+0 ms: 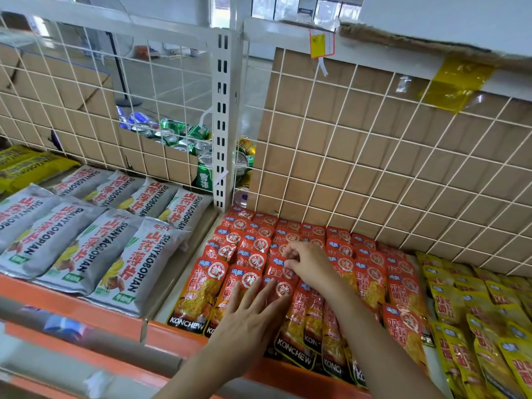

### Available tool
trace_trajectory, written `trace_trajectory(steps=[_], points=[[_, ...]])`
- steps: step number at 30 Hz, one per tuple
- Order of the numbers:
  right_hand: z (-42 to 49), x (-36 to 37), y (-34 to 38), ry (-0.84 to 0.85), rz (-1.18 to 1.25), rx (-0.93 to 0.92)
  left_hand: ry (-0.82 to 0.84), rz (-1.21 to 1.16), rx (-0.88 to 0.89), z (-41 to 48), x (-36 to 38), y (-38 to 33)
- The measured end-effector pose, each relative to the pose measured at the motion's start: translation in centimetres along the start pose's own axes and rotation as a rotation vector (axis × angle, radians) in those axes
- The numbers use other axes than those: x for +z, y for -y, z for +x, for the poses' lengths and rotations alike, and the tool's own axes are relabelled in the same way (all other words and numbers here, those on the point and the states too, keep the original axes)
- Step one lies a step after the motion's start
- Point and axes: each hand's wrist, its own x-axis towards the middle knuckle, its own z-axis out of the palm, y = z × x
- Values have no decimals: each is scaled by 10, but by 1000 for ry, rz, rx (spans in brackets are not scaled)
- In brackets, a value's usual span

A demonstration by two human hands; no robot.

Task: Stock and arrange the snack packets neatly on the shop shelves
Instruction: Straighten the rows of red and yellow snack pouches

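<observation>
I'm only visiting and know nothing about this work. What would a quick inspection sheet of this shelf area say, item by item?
Surface: white shelf with an orange front edge, and an upright post at the back.
Job's things: red packets in overlapping rows at centre; grey packets to the left; yellow packets to the right.
Clutter: drink cans heaped behind the wire grid.
Hands: left hand lies flat on the red packets, fingers straight; right hand curls its fingers on one packet's top edge, apparently pinching it.
Cables: nothing seen.
Surroundings: cardboard behind the grid; price tag and yellow tape on the shelf above.
</observation>
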Motion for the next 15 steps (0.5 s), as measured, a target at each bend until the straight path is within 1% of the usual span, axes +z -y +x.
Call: trace_trajectory(steps=[5,15], points=[[5,4,0,21,25,-21,7,-18,-7,1,1,0],[7,8,-2,-13,35,-25,56,-41,-15,1,0,-1]])
